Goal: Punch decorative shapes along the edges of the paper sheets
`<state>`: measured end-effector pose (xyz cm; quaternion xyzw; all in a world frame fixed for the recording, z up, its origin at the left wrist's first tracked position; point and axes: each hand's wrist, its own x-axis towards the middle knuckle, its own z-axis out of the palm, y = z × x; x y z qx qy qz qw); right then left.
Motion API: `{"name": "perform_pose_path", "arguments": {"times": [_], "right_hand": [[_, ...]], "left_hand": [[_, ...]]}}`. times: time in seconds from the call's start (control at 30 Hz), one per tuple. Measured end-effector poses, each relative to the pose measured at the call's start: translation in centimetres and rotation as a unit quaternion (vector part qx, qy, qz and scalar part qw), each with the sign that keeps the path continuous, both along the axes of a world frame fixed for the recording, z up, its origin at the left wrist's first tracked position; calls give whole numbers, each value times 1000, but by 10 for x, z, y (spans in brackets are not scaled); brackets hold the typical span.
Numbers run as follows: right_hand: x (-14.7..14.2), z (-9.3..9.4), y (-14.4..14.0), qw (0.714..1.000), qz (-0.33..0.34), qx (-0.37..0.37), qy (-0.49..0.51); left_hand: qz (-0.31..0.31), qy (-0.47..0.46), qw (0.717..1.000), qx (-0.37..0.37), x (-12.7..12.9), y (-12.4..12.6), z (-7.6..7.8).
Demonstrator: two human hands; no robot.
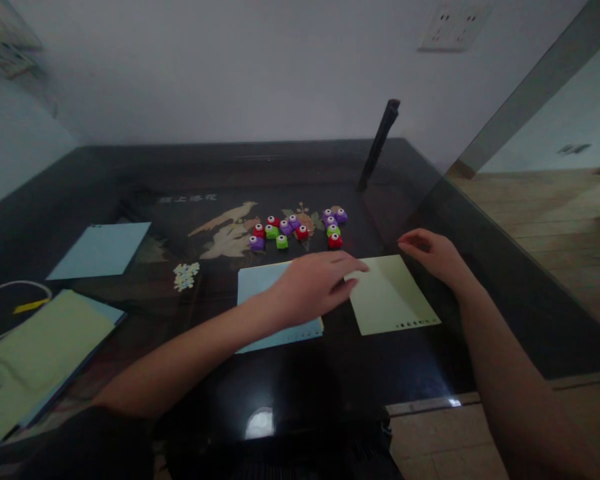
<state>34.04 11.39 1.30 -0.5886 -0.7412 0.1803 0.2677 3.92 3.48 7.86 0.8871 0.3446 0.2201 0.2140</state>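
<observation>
My left hand [323, 283] reaches across a light blue sheet [265, 317] on the dark glossy table. Its fingers are stretched out, with the thumb apart, at the upper left edge of a pale yellow sheet [393, 293]. I cannot tell whether the fingertips touch that sheet. My right hand [433, 257] hovers by the yellow sheet's top right corner, fingers loosely curved and nothing visible between them. Both sheets have a row of small holes along the near edge. Beyond them lie several red, green and purple eye-shaped pieces [284, 228], grouped in two clusters.
Small pale pieces [185, 276] lie in a pile left of centre. Another blue sheet [103, 250] is farther left, above a stack of coloured paper [45, 353] with a white cable [15, 283]. A black rod-like object [379, 143] stands at the back right.
</observation>
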Motion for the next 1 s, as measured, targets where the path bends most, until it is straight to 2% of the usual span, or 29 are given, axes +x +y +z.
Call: {"name": "perform_pose_path", "arguments": {"times": [0.07, 0.13, 0.23, 0.3, 0.43, 0.53, 0.73, 1.0], "right_hand": [[-5, 12, -3, 1000, -20, 12, 11], [-16, 27, -9, 999, -30, 29, 15], [-47, 43, -20, 999, 0, 32, 10], [-76, 44, -27, 998, 64, 16, 6], [-133, 27, -39, 974, 220, -11, -48], [-163, 9, -44, 957, 262, 18, -123], [-177, -8, -46, 942, 246, 19, -227], [-176, -10, -45, 947, 246, 17, -207]], "left_hand": [[68, -21, 997, 3, -40, 7, 3], [153, -1, 988, -10, -80, 9, -2], [255, 25, 965, -62, -127, 3, -21], [283, 37, 955, -78, -143, -6, -36], [265, 33, 962, -54, -148, -22, -62], [260, 69, 963, -32, -143, -26, -72], [266, 166, 949, -22, -137, -31, -81], [252, 187, 949, -15, -135, -33, -79]]}}
